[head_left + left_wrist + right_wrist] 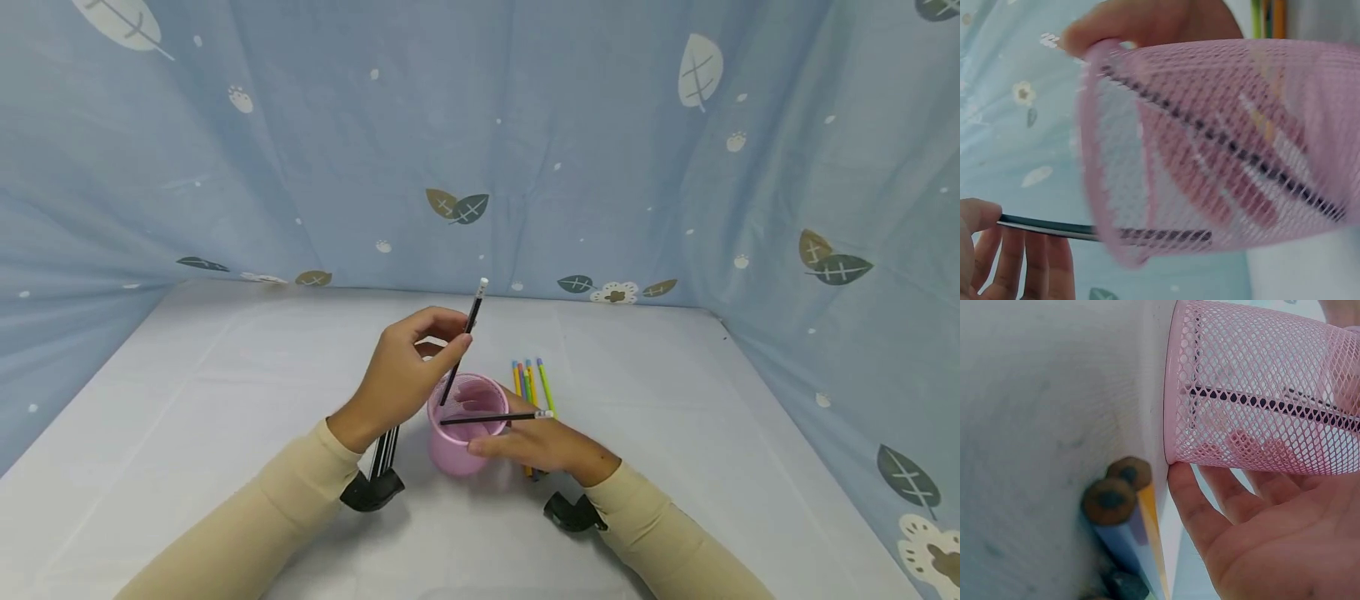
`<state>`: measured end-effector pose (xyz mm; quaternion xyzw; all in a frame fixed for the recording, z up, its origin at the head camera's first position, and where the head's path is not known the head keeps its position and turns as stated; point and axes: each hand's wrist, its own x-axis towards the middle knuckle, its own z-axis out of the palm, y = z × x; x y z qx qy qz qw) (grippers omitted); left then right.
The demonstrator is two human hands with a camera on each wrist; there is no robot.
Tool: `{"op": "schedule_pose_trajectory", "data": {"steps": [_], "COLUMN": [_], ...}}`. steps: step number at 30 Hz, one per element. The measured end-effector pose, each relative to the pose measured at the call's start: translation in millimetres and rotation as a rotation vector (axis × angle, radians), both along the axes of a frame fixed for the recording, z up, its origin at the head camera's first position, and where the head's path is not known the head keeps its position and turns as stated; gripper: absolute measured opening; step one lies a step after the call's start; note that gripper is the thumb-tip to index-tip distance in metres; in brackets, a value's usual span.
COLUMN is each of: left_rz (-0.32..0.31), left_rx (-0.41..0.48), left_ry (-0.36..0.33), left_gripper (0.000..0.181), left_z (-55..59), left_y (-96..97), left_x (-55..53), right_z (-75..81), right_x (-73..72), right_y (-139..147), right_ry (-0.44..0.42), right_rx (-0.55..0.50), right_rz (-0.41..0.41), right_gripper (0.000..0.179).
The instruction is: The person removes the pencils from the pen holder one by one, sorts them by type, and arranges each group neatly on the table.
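Observation:
A pink mesh pencil cup [452, 458] stands upright on the table in front of the person. My right hand [551, 440] grips it from the right, thumb at the rim and fingers round the far side, also seen through the mesh in the left wrist view. Between thumb and fingers, my left hand [393, 367] pinches a black pencil [476, 310] near its white eraser end. That pencil slants, its lower end inside the cup's mouth. A second black pencil [491, 418] leans inside the cup, its eraser end over the right rim.
Several coloured pencils [545, 387] lie right of the cup, partly behind the right hand; two blunt pencil ends [1110, 500] show close up in the right wrist view. Some black pencils [386, 450] lie beneath the left wrist. A blue patterned cloth [600, 150] hangs behind the table.

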<state>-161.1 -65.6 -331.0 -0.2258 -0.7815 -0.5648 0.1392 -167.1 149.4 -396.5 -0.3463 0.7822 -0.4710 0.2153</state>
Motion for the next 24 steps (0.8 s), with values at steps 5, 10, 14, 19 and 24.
{"op": "schedule_pose_trajectory", "data": {"steps": [5,10,14,19,24], "left_rz": [0.048,0.072,0.091,0.122,0.132], "left_rx": [0.020,0.081,0.133,0.120,0.066], "left_ry": [-0.006,0.012,0.028,-0.022,-0.142], "left_gripper": [0.023,0.023,0.025,0.030,0.037], "left_z": [9.7,18.4,27.6,31.4,21.6], "left_y": [-11.5,-24.9,-36.6,-53.8,-72.9], "left_x": [3.6,6.6,9.7,12.0,10.8], "right_z": [0.4,1.0,1.4,0.7,-1.2], "right_x": [1.1,1.1,0.3,0.8,1.1], "right_y": [0,0,0,0,-1], "right_ry": [-0.011,0.009,0.023,0.027,0.012], "right_rx": [0.013,0.024,0.020,-0.007,-0.029], "right_rz": [-0.021,-0.025,-0.017,-0.005,-0.005], "right_gripper": [0.071,0.070,0.069,0.067,0.067]}}
